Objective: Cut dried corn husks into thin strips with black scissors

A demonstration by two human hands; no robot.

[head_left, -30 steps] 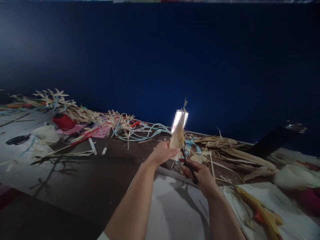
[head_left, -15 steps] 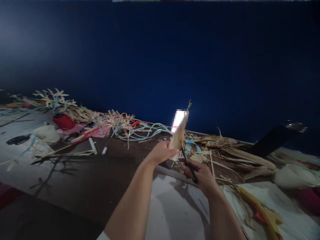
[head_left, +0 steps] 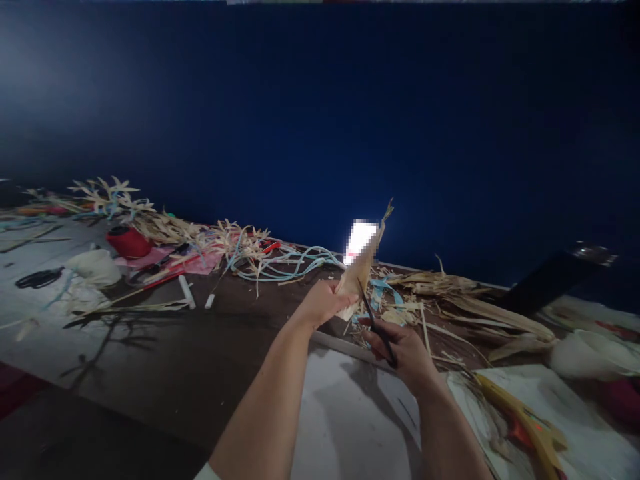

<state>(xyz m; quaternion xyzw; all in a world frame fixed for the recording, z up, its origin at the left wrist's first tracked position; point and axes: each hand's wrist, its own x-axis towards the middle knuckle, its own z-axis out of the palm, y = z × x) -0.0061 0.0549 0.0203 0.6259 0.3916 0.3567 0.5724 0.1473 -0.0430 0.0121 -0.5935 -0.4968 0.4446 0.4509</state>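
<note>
The left hand [head_left: 323, 303] has its grip clamped on the foot of a dried husk [head_left: 359, 275] that leans up and right above the bench [head_left: 175, 347]. The right hand [head_left: 406, 355], just right and lower, grips black scissors [head_left: 375, 325] pointing up-left at the husk's edge

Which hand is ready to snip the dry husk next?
Probably the right. The right hand holds the scissors, with their blades up against the dry husk. The left hand is busy pinching that husk upright, so it has no free grip.
</note>
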